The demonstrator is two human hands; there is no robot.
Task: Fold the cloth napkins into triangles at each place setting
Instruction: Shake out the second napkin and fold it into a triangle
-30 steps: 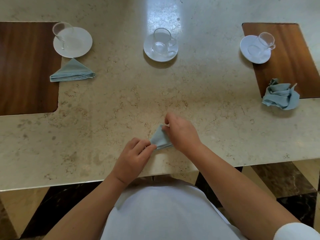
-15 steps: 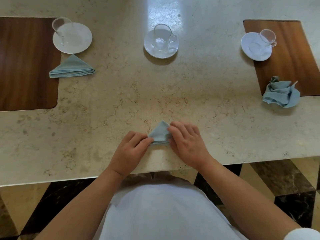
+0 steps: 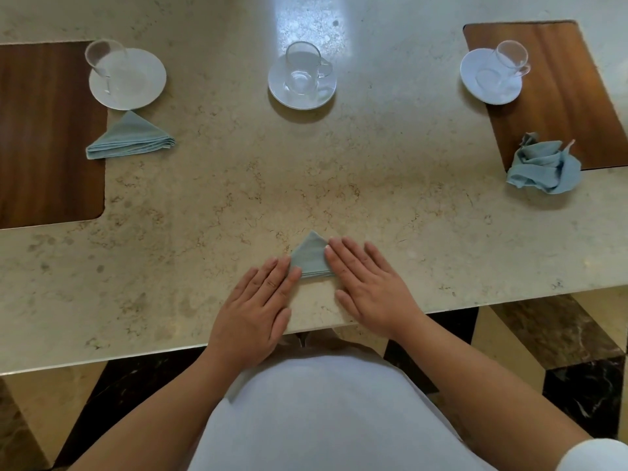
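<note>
A small blue-grey napkin (image 3: 310,257) lies folded into a triangle near the table's front edge, its tip pointing away from me. My left hand (image 3: 258,307) lies flat with straight fingers pressing its left corner. My right hand (image 3: 368,283) lies flat too, its fingers covering the right corner. A second napkin (image 3: 131,139) sits folded as a triangle at the left setting. A third napkin (image 3: 543,166) lies crumpled at the right setting.
Three white saucers, each with a glass cup, stand at the back: left saucer (image 3: 142,93), middle saucer (image 3: 283,95), right saucer (image 3: 475,86). Dark wooden inlays (image 3: 44,130) (image 3: 564,100) sit in the beige stone table (image 3: 373,185). The front edge runs just under my wrists.
My right hand has come down from a raised pinch on the napkin and flattened. My left hand's fingers have straightened. The napkin now lies flat as a triangle.
</note>
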